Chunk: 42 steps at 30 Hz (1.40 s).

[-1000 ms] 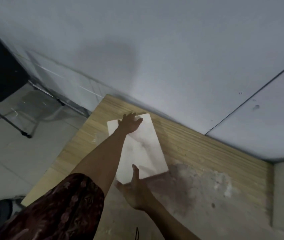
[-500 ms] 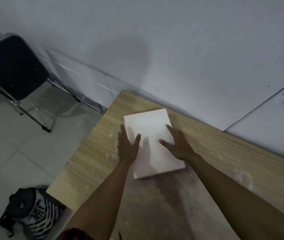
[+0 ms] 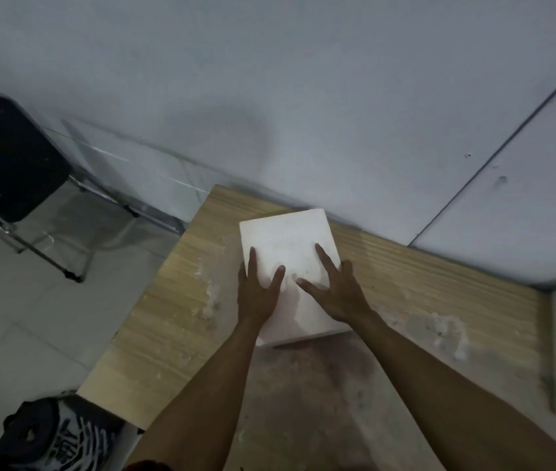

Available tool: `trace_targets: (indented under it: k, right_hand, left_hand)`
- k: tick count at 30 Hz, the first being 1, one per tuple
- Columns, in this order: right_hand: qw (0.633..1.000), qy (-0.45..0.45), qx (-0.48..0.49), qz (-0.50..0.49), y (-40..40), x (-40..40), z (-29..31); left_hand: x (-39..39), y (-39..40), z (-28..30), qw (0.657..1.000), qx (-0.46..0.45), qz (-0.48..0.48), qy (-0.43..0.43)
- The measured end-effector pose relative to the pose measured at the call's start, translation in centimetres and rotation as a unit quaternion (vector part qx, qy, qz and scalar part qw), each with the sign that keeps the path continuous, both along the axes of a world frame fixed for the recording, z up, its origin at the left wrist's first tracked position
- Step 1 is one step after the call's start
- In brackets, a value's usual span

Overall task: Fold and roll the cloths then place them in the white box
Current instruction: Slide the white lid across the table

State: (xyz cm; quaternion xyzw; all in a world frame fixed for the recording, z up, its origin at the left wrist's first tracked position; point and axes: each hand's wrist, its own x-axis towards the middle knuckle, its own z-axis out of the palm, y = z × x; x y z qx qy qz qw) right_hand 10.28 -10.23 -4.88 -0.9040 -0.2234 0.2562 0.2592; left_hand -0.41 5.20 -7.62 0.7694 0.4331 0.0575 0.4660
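Near the far left corner of the wooden tabletop [image 3: 174, 317], close to the grey wall [image 3: 303, 96], lies the white box [image 3: 286, 243], and we rest both palms flat on its top. Our left hand [image 3: 258, 293] and right hand [image 3: 336, 291] sit side by side with fingers spread wide, gripping nothing. Beyond the tabletop's left edge we see a black chair [image 3: 8, 158] and a bag [image 3: 55, 436] on the floor.
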Motion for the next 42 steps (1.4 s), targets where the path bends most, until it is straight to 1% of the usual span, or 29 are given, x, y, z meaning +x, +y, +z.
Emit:
trace_targets:
  k: [3, 9, 13, 17, 21, 23, 25, 27, 32, 39, 42]
  right_hand:
    - [0.999, -0.017, 0.025, -0.016, -2.4, 0.1, 1.5]
    - [0.991, -0.025, 0.117, -0.067, -8.3, 0.7, 4.2]
    - [0.982, -0.057, 0.138, -0.115, -12.1, 0.5, 5.1]
    - [0.964, -0.082, 0.142, -0.211, -18.5, 0.7, 7.4]
    - [0.949, -0.113, 0.117, -0.269, -25.7, 1.5, 9.2]
    - [0.95, -0.116, 0.116, -0.267, -28.3, 2.2, 10.0]
    - [0.944, -0.146, 0.12, -0.27, -32.3, 2.8, 10.9]
    - [0.941, -0.164, 0.113, -0.274, -36.2, 3.6, 11.6]
    - [0.938, -0.151, 0.107, -0.294, -44.5, 5.7, 12.9]
    - [0.932, -0.163, 0.13, -0.297, -54.2, 8.1, 13.1]
    - [0.934, -0.136, 0.133, -0.302, -58.1, 9.7, 12.6]
  left_hand:
    - [1.0, -0.7, 1.6, 0.999, 0.009, -0.035, -0.009]
    - [3.1, -3.7, 5.2, 0.991, 0.016, -0.124, -0.038]
    - [5.0, -6.5, 6.9, 0.982, 0.031, -0.175, -0.069]
    - [9.0, -12.7, 9.5, 0.958, 0.059, -0.268, -0.086]
    - [11.8, -19.7, 11.0, 0.931, 0.082, -0.339, -0.108]
    - [12.5, -22.0, 11.3, 0.922, 0.085, -0.359, -0.116]
    - [13.6, -25.7, 11.8, 0.912, 0.075, -0.383, -0.128]
    - [14.5, -29.5, 12.4, 0.907, 0.061, -0.391, -0.144]
    - [16.6, -38.0, 14.1, 0.906, 0.019, -0.392, -0.158]
    - [19.1, -47.7, 14.6, 0.905, 0.007, -0.393, -0.16]
    - [20.4, -51.4, 14.3, 0.911, 0.007, -0.384, -0.151]
